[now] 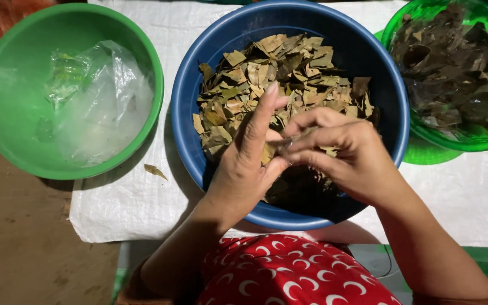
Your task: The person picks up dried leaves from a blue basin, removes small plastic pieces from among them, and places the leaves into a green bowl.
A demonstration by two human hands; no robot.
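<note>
- Meeting over the near half of the blue basin (368,62), just right of frame centre, the two hands share one dry leaf (270,151) pinched between them.
- Left hand (249,152): comes up from lower centre, fingers stretched almost straight toward the top of the frame, thumb folded in against the leaf; loosely open, touching the leaf more than gripping it.
- Right hand (340,149): enters from the lower right, fingers curled and pointing left, tips closed on the same leaf where it meets the left thumb.
- Leaf in hand: small, tan, mostly covered by the fingers, so its long axis cannot be told; it sits at the joint of the two hands, equally near both.
- Pile of dry leaves (289,68): lies directly beyond the fingertips, toward the top of the frame, inside the blue basin; the left fingertips reach nearest to it.
- Counts: three basins — one blue at centre, one green bowl (7,101) at upper left holding crumpled clear plastic (103,107), one green basket (481,141) at upper right with darker brown leaves (453,68).
- One stray leaf (155,171) lies on the white woven sheet (458,197), between green bowl and blue basin.
- Two hands, one person.
</note>
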